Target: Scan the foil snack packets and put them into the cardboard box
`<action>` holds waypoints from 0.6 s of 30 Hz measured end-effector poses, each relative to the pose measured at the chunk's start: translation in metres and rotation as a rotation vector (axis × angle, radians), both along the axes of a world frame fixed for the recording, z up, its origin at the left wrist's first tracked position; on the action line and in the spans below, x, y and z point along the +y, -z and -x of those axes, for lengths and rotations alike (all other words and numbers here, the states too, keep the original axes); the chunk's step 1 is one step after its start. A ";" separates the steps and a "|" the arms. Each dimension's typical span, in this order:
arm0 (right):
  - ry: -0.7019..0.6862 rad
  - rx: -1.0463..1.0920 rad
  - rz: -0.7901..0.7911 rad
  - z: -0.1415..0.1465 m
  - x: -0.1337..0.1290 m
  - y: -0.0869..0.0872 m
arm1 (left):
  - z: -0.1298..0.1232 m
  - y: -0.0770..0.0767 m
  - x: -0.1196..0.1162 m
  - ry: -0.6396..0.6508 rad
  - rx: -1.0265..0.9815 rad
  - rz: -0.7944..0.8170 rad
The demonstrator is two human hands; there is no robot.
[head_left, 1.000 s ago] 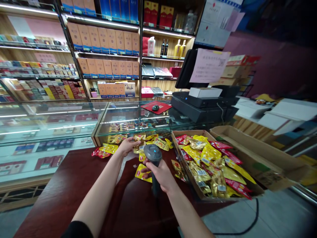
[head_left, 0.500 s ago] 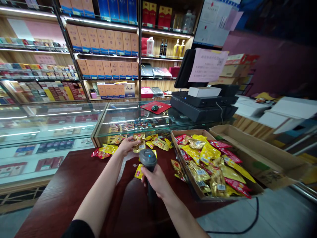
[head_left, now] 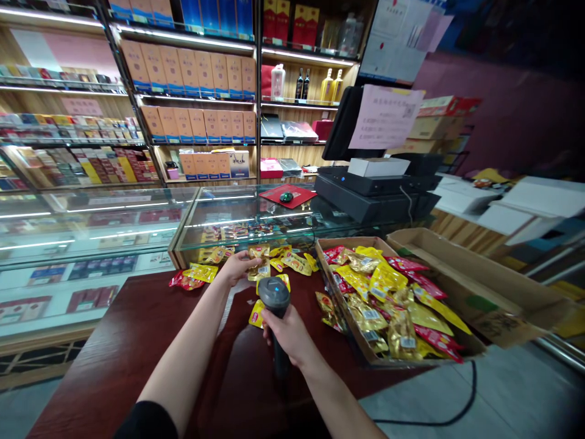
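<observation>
My left hand (head_left: 238,268) pinches a gold snack packet (head_left: 259,263) by its left side, near the front edge of the glass counter. Closed around the handle of a black barcode scanner (head_left: 274,294), my right hand (head_left: 287,332) is just below and right of that packet. The scanner's head points toward the packet. A yellow packet (head_left: 256,313) lies on the dark red table beside the scanner, partly hidden by it. Red and yellow packets (head_left: 194,275) lie to the left, and more yellow packets (head_left: 297,263) lie behind to the right.
An open cardboard box (head_left: 338,311) full of packets stands on the right, with its lid (head_left: 466,268) beside it. Behind are a glass counter (head_left: 214,213), a red mat with a mouse (head_left: 286,197), and a monitor (head_left: 345,125). A black cable (head_left: 473,390) curves at lower right.
Both hands keep their grip and have hardly moved. The view has shifted very slightly.
</observation>
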State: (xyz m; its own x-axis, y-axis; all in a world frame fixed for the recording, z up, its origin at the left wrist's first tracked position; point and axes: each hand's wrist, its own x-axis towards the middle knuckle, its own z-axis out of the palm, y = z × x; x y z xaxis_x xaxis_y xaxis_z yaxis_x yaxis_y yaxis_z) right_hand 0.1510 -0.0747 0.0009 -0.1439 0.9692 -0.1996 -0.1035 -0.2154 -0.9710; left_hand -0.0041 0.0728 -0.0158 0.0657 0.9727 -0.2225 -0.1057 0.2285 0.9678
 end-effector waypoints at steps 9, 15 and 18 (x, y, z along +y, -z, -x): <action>-0.005 0.005 -0.004 0.002 -0.001 0.002 | 0.001 0.000 0.001 0.017 0.021 0.010; 0.114 0.005 -0.124 -0.011 0.014 -0.011 | -0.008 -0.009 -0.011 0.077 0.059 -0.045; 0.177 0.013 -0.195 -0.027 0.030 -0.029 | -0.028 -0.024 -0.025 0.125 0.088 -0.091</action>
State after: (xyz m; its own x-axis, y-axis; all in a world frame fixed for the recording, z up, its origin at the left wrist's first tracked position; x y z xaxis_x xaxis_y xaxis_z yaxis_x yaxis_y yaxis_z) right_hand 0.1778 -0.0449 0.0299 0.0296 0.9995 -0.0056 -0.1358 -0.0016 -0.9907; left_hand 0.0238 0.0479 0.0082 0.1718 0.9745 -0.1444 0.0041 0.1459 0.9893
